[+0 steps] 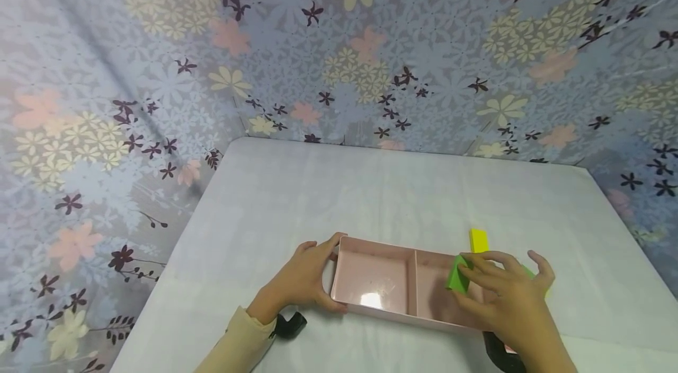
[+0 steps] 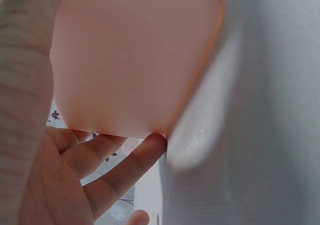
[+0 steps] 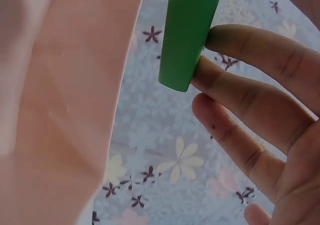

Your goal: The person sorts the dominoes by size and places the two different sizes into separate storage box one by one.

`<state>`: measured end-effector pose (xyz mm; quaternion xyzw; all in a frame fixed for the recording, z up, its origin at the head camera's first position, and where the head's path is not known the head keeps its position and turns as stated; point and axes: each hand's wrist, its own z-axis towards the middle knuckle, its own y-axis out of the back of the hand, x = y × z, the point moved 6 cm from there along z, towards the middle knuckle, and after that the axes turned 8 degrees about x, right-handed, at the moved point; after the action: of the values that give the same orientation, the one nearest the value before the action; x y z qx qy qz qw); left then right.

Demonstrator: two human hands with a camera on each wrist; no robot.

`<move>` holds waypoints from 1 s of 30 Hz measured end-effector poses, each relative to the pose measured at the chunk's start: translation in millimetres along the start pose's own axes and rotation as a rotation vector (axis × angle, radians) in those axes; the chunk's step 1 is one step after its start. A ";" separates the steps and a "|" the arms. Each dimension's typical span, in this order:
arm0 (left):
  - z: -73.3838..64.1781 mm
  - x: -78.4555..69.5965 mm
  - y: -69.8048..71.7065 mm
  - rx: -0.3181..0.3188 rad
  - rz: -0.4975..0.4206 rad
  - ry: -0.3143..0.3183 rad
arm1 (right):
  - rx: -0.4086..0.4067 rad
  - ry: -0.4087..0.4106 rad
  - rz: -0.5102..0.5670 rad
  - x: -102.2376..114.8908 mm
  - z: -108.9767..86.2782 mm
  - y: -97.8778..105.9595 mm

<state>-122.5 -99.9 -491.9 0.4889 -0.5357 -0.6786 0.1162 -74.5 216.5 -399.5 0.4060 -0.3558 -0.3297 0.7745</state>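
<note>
A pink plastic box (image 1: pixel 365 272) with two compartments lies on the table in the head view. My left hand (image 1: pixel 302 276) grips its left end, thumb at the near side and fingers at the far side. In the left wrist view those fingers touch the edge of the box's end wall (image 2: pixel 135 55). Over the right compartment, my right hand (image 1: pixel 511 296) pinches a green block (image 1: pixel 457 276) with thumb and fingers. The right wrist view has this green block (image 3: pixel 187 40) held beside the pink wall (image 3: pixel 75 95); the thumb is mostly out of frame.
A yellow block (image 1: pixel 479 240) lies just beyond the box, behind the right hand. Partly hidden by that hand is another green piece (image 1: pixel 528 271), with a bit of yellow beside it. White cloth (image 1: pixel 318 196) covers the table, and flowered fabric (image 1: pixel 296 67) hangs around it.
</note>
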 end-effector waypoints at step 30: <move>-1.5 11.3 15.8 0.007 0.004 -0.029 | 0.118 0.157 0.055 96.8 51.1 -62.4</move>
<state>-132.7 -114.8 -484.6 0.4782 -0.5406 -0.6837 0.1081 -78.9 90.7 -404.6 0.4655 -0.3238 -0.2538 0.7836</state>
